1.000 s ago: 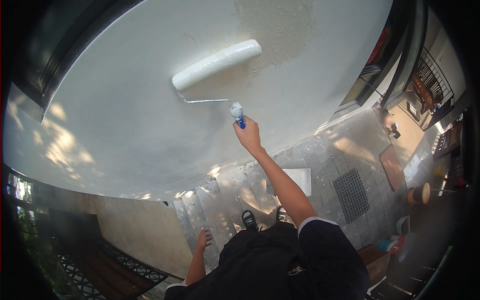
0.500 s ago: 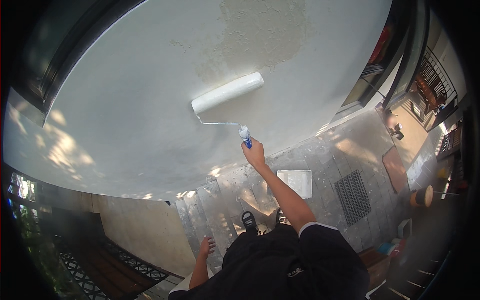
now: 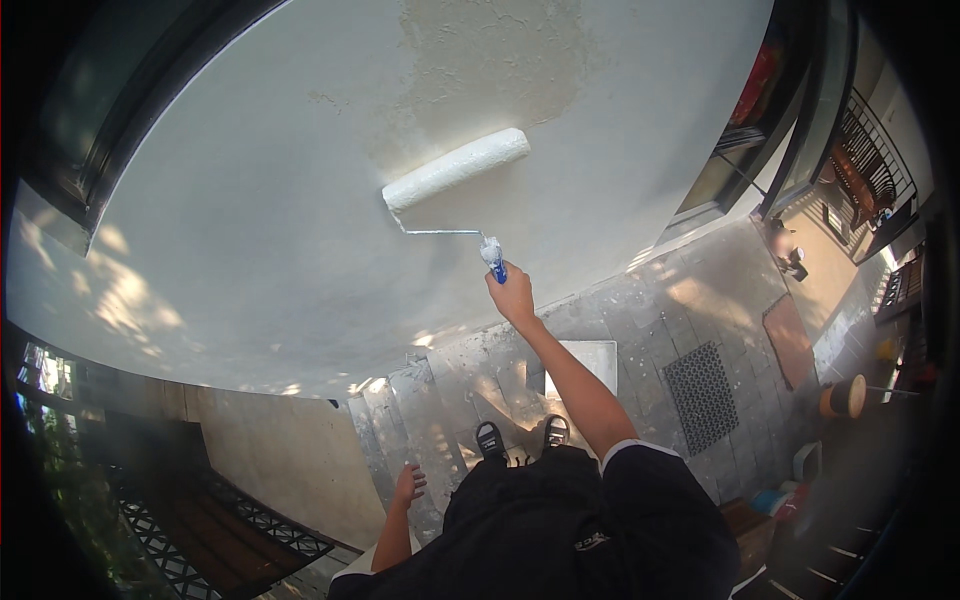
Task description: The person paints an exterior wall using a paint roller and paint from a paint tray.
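My right hand (image 3: 513, 293) is wrapped round the blue, paint-smeared handle of a paint roller (image 3: 455, 172). The roller's long white sleeve lies slantwise against the pale wall (image 3: 270, 210), its right end higher than its left. Just above it, a rough beige patch (image 3: 490, 65) with wrinkled, flaking edges shows in the wall. My left hand (image 3: 409, 484) hangs low at my left side with its fingers loosely apart and nothing in it. A white paint tray (image 3: 606, 358) sits on the floor, partly hidden behind my right forearm.
A dark perforated mat (image 3: 702, 396) and a reddish mat (image 3: 788, 342) lie on the tiled floor to the right. Farther right stands a round wooden-topped thing (image 3: 846, 397). A dark bench (image 3: 200, 520) is at lower left. An open window frame (image 3: 815, 110) juts out at upper right.
The roller has moved slightly up the wall toward the beige patch, with my right hand rising along with it. My left hand stays low, almost unmoved.
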Demonstrator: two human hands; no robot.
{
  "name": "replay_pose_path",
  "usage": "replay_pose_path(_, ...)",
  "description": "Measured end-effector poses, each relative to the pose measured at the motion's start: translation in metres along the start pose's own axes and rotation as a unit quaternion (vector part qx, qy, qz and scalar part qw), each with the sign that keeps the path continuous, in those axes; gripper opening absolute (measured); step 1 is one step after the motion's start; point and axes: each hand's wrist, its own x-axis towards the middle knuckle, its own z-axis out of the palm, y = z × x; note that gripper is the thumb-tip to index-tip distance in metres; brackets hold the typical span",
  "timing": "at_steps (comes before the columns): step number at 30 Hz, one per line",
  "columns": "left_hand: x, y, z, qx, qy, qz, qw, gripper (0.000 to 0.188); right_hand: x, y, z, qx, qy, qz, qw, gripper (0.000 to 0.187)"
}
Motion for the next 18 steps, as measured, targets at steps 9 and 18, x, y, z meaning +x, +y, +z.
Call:
replay_pose_path(9, -0.01, -0.004, 0.032, -0.014, -0.003, -0.007, 1.0, 0.056, 0.006, 0.016, -0.014, -0.037, -0.004, -0.001, 0.999, 0.021)
replay_pose_path(18, -0.017, -0.001, 0.053, -0.026, 0.002, -0.008, 1.0, 0.056, 0.048, -0.058, -0.034, 0.046, -0.009, -0.02, 0.999, 0.017)
